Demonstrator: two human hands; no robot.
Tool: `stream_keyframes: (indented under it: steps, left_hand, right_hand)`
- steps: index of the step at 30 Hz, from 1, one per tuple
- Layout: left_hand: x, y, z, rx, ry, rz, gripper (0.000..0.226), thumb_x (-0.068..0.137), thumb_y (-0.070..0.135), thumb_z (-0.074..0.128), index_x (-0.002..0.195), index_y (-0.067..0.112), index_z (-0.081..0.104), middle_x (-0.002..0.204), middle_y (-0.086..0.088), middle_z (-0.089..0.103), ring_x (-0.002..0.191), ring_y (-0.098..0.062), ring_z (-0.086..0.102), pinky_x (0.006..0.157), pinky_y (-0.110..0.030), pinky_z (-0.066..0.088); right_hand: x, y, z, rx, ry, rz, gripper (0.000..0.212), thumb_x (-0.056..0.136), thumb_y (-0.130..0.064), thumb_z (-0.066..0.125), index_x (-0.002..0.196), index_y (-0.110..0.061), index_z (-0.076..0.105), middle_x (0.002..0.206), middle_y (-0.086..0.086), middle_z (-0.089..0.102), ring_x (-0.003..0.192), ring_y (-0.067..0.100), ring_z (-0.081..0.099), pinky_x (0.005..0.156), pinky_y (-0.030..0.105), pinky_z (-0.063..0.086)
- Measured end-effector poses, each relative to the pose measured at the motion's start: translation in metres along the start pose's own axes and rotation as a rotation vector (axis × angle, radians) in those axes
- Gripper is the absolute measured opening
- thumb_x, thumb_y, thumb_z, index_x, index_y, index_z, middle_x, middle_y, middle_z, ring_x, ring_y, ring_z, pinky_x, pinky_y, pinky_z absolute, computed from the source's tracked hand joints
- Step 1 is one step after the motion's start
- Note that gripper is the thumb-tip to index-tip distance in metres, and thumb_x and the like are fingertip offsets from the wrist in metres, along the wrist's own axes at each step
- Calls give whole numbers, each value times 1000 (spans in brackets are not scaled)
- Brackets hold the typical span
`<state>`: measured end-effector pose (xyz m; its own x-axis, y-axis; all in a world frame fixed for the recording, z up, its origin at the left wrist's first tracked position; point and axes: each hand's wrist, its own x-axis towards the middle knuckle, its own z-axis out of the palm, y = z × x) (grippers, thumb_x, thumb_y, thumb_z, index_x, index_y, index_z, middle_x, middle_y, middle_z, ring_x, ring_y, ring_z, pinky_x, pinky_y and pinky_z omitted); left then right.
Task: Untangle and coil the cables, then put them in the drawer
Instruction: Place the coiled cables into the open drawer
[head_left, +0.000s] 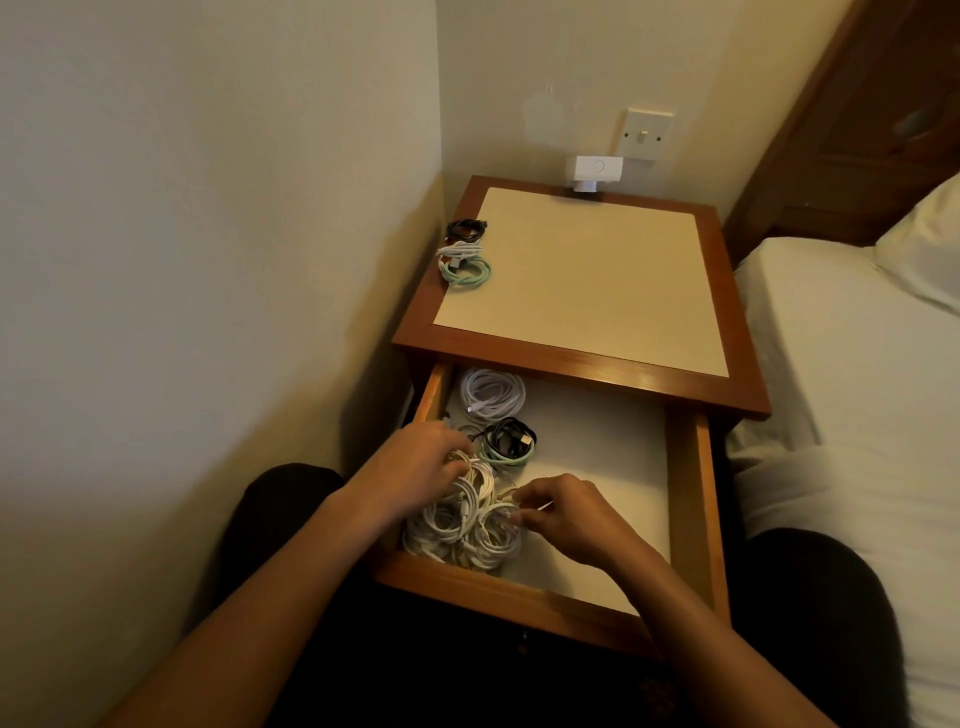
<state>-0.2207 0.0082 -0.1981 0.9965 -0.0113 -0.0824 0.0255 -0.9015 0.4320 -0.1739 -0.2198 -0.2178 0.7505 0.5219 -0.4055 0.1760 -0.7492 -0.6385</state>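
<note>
The wooden drawer (696, 499) of the bedside table stands pulled open. In its front left corner lies a heap of white cable coils (462, 525). My left hand (415, 462) rests on the heap's far left side with fingers curled into the cables. My right hand (561, 512) pinches a white cable at the heap's right edge. Behind the heap lie a black coil (509, 434) on a mint-green coil (506, 456), and a white coil (491, 392) at the drawer's back. On the tabletop's left edge sit a black coil (466, 228), a white coil (457, 250) and a mint-green coil (467, 273).
The bedside table (587, 280) stands in a corner, wall on the left, bed (841, 374) with a pillow on the right. A white plug adapter (597, 171) sits in the wall socket behind the table. The drawer's right half shows bare white lining. My knees flank the drawer.
</note>
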Motion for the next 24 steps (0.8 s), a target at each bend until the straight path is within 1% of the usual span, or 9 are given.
stream_keyframes:
  steps: [3,6,9,11,13,15,20,22,24]
  left_hand:
    - [1,1,-13,-50,75,-27,21,98,33,66,118,31,73,113,9,68,96,-5,59,92,-35,53]
    - [10,0,-27,-80,148,-39,19,97,30,66,113,29,75,108,10,68,94,-6,61,87,-32,53]
    - [21,-5,-42,-107,214,-67,18,97,25,65,112,27,75,106,10,67,94,-7,61,82,-24,45]
    - [33,-10,-51,-145,259,-78,19,96,23,65,112,26,75,104,9,68,93,-5,61,79,-21,46]
    - [49,-16,-60,-184,294,-98,18,96,21,66,110,26,76,103,10,69,90,-1,60,74,-10,43]
    - [70,-24,-68,-210,313,-132,18,97,20,64,109,24,76,102,10,69,88,2,57,70,-5,37]
    - [143,-48,-95,-199,387,-187,20,96,22,61,110,22,76,106,5,72,91,-8,61,69,-13,41]
    - [174,-55,-105,-156,425,-195,22,98,20,59,114,20,73,111,-1,73,94,-15,62,77,-25,48]
    - [204,-60,-111,-101,392,-177,28,99,15,56,124,18,69,121,-6,71,105,-24,64,89,-35,50]
  right_hand:
    - [-1,-6,-10,23,55,-30,22,98,-31,70,119,-28,76,112,-9,75,94,2,66,84,32,57]
    - [2,-19,-28,44,128,-54,25,99,-31,67,123,-28,72,117,-11,72,98,0,63,83,26,51]
    - [11,-35,-53,55,210,-103,23,99,-30,68,121,-30,73,113,-13,73,98,-2,64,84,24,52]
    - [20,-46,-71,46,252,-160,22,99,-30,68,120,-29,73,111,-15,72,96,-4,64,80,19,51]
    - [34,-59,-89,39,280,-199,21,99,-28,67,120,-27,73,110,-14,71,96,-3,64,75,14,47]
    - [55,-71,-105,-4,314,-229,21,99,-26,66,118,-25,74,109,-10,73,98,6,66,75,19,47]
    - [133,-97,-126,-130,351,-274,29,98,-22,67,127,-20,70,120,-2,72,104,16,67,88,31,52]
    - [167,-105,-125,-217,360,-282,38,98,-24,67,135,-21,64,131,2,67,115,22,64,99,38,52]
    - [197,-111,-121,-316,356,-319,47,98,-26,66,144,-20,56,145,5,57,129,27,56,107,40,46]
